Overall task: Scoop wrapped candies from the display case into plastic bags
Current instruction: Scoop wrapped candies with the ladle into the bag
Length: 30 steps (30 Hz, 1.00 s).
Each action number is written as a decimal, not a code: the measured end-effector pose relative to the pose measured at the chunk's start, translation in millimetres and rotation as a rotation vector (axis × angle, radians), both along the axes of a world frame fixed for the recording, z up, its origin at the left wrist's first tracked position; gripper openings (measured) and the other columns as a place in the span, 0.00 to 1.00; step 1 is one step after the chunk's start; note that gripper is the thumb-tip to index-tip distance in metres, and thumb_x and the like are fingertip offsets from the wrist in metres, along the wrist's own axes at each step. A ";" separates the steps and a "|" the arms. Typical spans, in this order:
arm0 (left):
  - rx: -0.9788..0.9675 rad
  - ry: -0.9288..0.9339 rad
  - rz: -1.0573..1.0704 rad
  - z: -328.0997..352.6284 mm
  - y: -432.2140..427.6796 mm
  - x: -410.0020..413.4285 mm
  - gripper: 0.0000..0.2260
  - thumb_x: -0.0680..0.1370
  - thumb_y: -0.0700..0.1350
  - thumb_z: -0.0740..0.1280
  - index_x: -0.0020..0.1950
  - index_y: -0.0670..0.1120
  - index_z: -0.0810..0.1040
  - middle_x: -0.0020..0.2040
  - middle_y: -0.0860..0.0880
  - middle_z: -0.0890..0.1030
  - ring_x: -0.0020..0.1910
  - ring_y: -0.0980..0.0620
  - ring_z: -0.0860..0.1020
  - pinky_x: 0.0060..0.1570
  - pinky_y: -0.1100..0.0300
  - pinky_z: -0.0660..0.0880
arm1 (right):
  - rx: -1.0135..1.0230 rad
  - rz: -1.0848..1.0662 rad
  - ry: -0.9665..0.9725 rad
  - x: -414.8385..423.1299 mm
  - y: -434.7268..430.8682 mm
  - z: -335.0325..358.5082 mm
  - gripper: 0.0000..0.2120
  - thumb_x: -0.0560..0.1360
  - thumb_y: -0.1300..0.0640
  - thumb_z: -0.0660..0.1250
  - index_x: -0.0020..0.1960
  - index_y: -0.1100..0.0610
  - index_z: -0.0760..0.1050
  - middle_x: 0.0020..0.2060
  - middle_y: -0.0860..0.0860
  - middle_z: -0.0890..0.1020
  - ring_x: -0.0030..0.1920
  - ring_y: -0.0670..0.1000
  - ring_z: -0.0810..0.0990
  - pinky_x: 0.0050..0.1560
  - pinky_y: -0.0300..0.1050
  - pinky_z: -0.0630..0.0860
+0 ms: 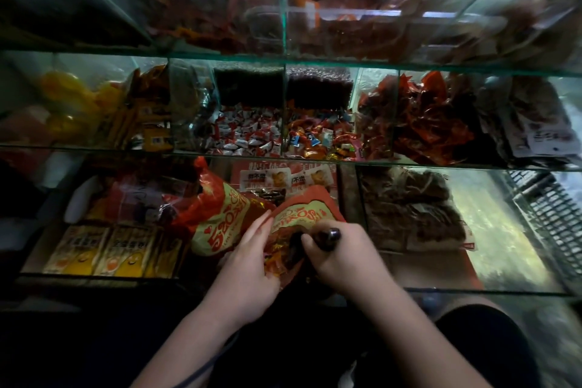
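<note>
A red plastic bag with yellow print is held open in front of the glass display case. My left hand grips the bag's near edge, with wrapped candies showing inside the opening. My right hand is closed around the dark handle of a scoop whose bowl dips into the bag's mouth. A second red printed bag lies just left of it. White-and-red wrapped candies and mixed coloured candies fill two middle compartments of the case.
Yellow snack boxes stand at the lower left. Brown packaged snacks fill the lower right compartment. Red foil packets sit at the middle right and on the top shelf. A dark wire basket is at the far right.
</note>
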<state>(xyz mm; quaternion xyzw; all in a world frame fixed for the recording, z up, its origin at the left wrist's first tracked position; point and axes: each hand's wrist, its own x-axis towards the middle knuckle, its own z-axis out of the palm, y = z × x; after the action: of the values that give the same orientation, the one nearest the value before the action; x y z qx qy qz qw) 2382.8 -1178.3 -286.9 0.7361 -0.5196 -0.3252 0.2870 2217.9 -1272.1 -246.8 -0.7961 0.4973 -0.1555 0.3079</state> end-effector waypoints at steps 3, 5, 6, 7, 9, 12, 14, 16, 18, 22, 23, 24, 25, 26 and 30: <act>-0.003 -0.002 -0.010 -1.1 0.3 -3.0 0.42 0.75 0.42 0.70 0.81 0.60 0.51 0.75 0.74 0.49 0.76 0.62 0.58 0.76 0.57 0.61 | 0.071 -0.100 -0.051 13.2 3.0 -24.6 0.13 0.75 0.44 0.70 0.39 0.53 0.82 0.33 0.43 0.83 0.34 0.41 0.79 0.36 0.35 0.76; -0.010 0.022 -0.020 -2.0 1.4 -1.8 0.42 0.74 0.43 0.70 0.81 0.62 0.50 0.76 0.73 0.49 0.76 0.62 0.60 0.75 0.58 0.62 | 0.181 -0.182 -0.176 10.4 -3.7 -26.5 0.12 0.72 0.43 0.72 0.34 0.50 0.81 0.28 0.38 0.81 0.31 0.36 0.79 0.30 0.27 0.71; -0.013 0.043 -0.020 -1.8 1.7 -0.9 0.42 0.73 0.44 0.69 0.80 0.63 0.50 0.77 0.72 0.50 0.76 0.63 0.61 0.74 0.59 0.63 | 0.243 -0.222 -0.248 5.9 -7.6 -24.3 0.12 0.70 0.43 0.72 0.34 0.49 0.81 0.28 0.38 0.82 0.31 0.36 0.80 0.29 0.28 0.72; -0.016 0.067 -0.018 -1.6 1.7 0.1 0.42 0.73 0.45 0.69 0.80 0.64 0.49 0.77 0.72 0.50 0.74 0.64 0.63 0.73 0.60 0.64 | 0.296 -0.249 -0.318 0.7 -11.5 -22.3 0.11 0.69 0.42 0.72 0.36 0.49 0.83 0.30 0.39 0.84 0.32 0.38 0.83 0.31 0.32 0.76; -0.019 0.096 -0.014 -1.8 1.3 1.7 0.42 0.74 0.47 0.70 0.80 0.64 0.49 0.77 0.72 0.50 0.72 0.68 0.64 0.71 0.61 0.66 | 0.357 -0.276 -0.388 -8.8 -15.0 -23.4 0.12 0.68 0.41 0.71 0.39 0.49 0.85 0.33 0.44 0.86 0.36 0.43 0.85 0.38 0.43 0.81; -0.017 0.109 -0.018 -2.9 -0.8 0.3 0.42 0.72 0.47 0.69 0.81 0.62 0.50 0.77 0.72 0.51 0.75 0.65 0.60 0.74 0.56 0.65 | 0.334 -0.313 -0.384 -12.1 -10.5 -34.4 0.06 0.72 0.44 0.73 0.38 0.44 0.84 0.35 0.41 0.86 0.39 0.38 0.84 0.41 0.38 0.78; -0.009 0.132 -0.031 -3.2 -2.2 -3.1 0.44 0.72 0.46 0.69 0.81 0.63 0.49 0.76 0.72 0.51 0.76 0.64 0.59 0.72 0.62 0.65 | 0.319 -0.272 -0.334 -6.2 -3.8 -41.5 0.09 0.73 0.46 0.74 0.34 0.41 0.83 0.34 0.37 0.85 0.39 0.33 0.82 0.40 0.30 0.74; 0.016 0.157 -0.038 -1.8 -3.6 -5.8 0.45 0.73 0.43 0.69 0.81 0.65 0.47 0.77 0.72 0.50 0.74 0.67 0.61 0.65 0.72 0.66 | 0.366 -0.331 -0.397 -1.7 -1.9 -42.8 0.07 0.72 0.47 0.75 0.35 0.42 0.84 0.35 0.38 0.85 0.40 0.35 0.83 0.40 0.28 0.75; 0.037 0.206 -0.030 -0.4 -4.7 -3.6 0.45 0.74 0.40 0.68 0.81 0.65 0.47 0.77 0.71 0.51 0.69 0.74 0.63 0.54 0.80 0.67 | 0.467 -0.493 -0.585 -6.1 -5.3 -35.0 0.06 0.68 0.48 0.78 0.40 0.51 0.85 0.37 0.49 0.87 0.43 0.49 0.87 0.46 0.44 0.83; 0.028 0.145 0.014 3.1 -5.8 4.3 0.42 0.75 0.39 0.67 0.82 0.60 0.49 0.78 0.66 0.52 0.69 0.75 0.60 0.65 0.72 0.67 | 0.582 -0.558 -0.863 -32.3 -12.5 -8.6 0.08 0.70 0.54 0.75 0.38 0.59 0.84 0.37 0.65 0.85 0.38 0.66 0.87 0.39 0.55 0.84; 0.032 0.128 0.020 4.2 -6.1 4.4 0.42 0.75 0.39 0.67 0.82 0.60 0.49 0.79 0.66 0.51 0.73 0.68 0.59 0.70 0.65 0.66 | 0.600 -0.567 -0.886 -37.3 -12.7 -4.0 0.08 0.71 0.56 0.75 0.38 0.60 0.84 0.37 0.66 0.85 0.38 0.67 0.87 0.38 0.55 0.84; 0.034 0.121 0.019 5.4 -6.4 3.1 0.42 0.75 0.39 0.67 0.82 0.60 0.49 0.79 0.66 0.51 0.75 0.65 0.60 0.71 0.63 0.67 | 0.606 -0.589 -0.904 -41.5 -13.7 -4.7 0.08 0.72 0.58 0.74 0.37 0.61 0.83 0.36 0.67 0.85 0.38 0.68 0.87 0.38 0.55 0.84; 0.028 0.125 0.013 6.2 -6.1 1.5 0.42 0.75 0.39 0.67 0.82 0.60 0.50 0.79 0.66 0.51 0.72 0.68 0.61 0.67 0.68 0.68 | 0.621 -0.615 -0.917 -45.0 -13.9 -4.6 0.08 0.74 0.59 0.74 0.38 0.62 0.82 0.35 0.67 0.85 0.38 0.69 0.86 0.37 0.54 0.84; 0.016 0.135 0.006 6.3 -5.8 0.4 0.41 0.76 0.38 0.67 0.82 0.60 0.50 0.78 0.65 0.52 0.67 0.76 0.62 0.60 0.78 0.67 | 0.640 -0.634 -0.929 -48.4 -14.5 -7.4 0.07 0.75 0.61 0.73 0.40 0.63 0.80 0.34 0.66 0.85 0.38 0.69 0.86 0.36 0.53 0.84; -0.014 0.161 0.038 3.8 -4.4 3.8 0.41 0.75 0.40 0.69 0.82 0.61 0.52 0.73 0.70 0.54 0.71 0.64 0.68 0.65 0.65 0.73 | 0.771 -0.678 -1.003 -68.3 -19.2 -11.6 0.06 0.78 0.61 0.69 0.45 0.60 0.73 0.31 0.60 0.84 0.38 0.66 0.87 0.35 0.51 0.86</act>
<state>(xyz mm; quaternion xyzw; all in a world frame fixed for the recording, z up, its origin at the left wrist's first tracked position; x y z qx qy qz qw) 2386.6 -1182.7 -283.1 0.7155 -0.4829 -0.3742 0.3389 2149.6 -1291.3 -258.4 -0.2650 0.5352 -0.4028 0.6936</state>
